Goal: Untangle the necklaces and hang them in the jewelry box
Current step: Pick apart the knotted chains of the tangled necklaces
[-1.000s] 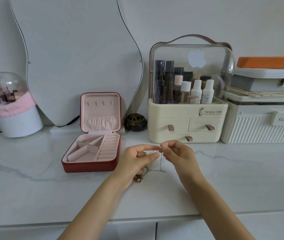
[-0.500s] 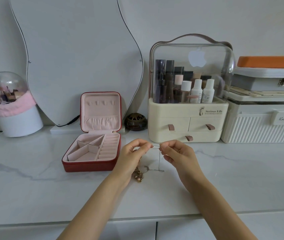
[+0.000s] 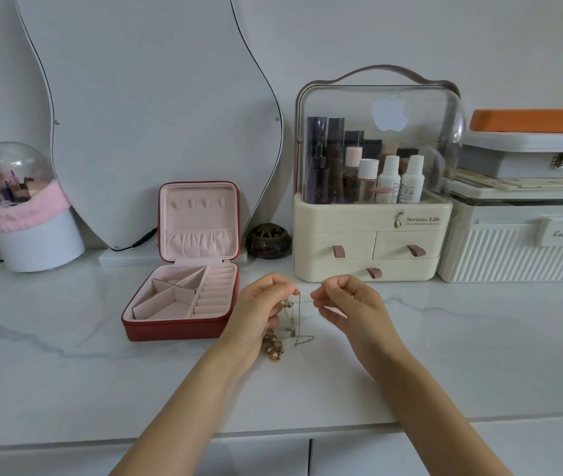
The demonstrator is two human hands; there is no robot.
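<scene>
The red jewelry box [image 3: 173,329] lies open on the white marble counter [image 3: 67,365], its pink lid upright with a row of small hooks. My left hand [image 3: 259,314] is just right of the box and pinches the tangled necklaces. A thin silver chain [image 3: 298,321] hangs from its fingertips down to the counter. A gold beaded cluster [image 3: 273,348] rests on the counter below the palm. My right hand [image 3: 345,302] hovers a little to the right, fingers curled, thumb and forefinger close together. No chain shows between them.
A cream cosmetics organiser [image 3: 373,249] with bottles stands right behind my hands. White storage boxes [image 3: 520,249] sit at the back right. A wavy mirror [image 3: 149,115], a dark round burner [image 3: 268,240] and a white brush holder [image 3: 32,238] line the back left.
The chain was stretched between both hands. Now my hands have drawn apart and the chain hangs from my left fingertips alone.
</scene>
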